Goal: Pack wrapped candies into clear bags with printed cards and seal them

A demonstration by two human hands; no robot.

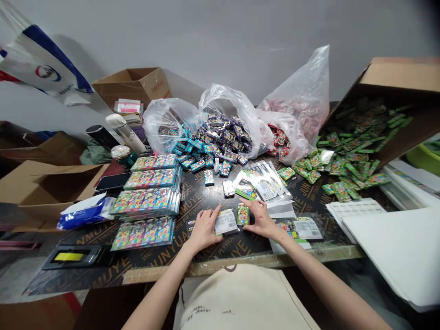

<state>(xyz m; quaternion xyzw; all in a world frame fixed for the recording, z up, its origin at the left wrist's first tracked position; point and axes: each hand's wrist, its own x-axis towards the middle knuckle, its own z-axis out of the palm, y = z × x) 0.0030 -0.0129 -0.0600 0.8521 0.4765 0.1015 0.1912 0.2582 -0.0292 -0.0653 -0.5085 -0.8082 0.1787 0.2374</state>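
My left hand (203, 229) and my right hand (261, 219) rest on a dark board (220, 192) and together grip a clear flat pouch (227, 222) lying between them. The pouch shows a white label on its left half and a small green packet (243, 214) at its right end. Fingers of both hands are curled onto the pouch's edges. More clear pouches (264, 185) lie just beyond it, and filled ones (302, 228) sit to the right of my right hand.
Stacks of filled colourful pouches (147, 201) stand at left. Plastic bags of blue packets (209, 142) and red packets (292, 128) lie behind. A tipped cardboard box (395, 91) spills green packets (343, 169) at right. White sheets (395, 243), a tissue pack (85, 213) and bottles (123, 133) surround the board.
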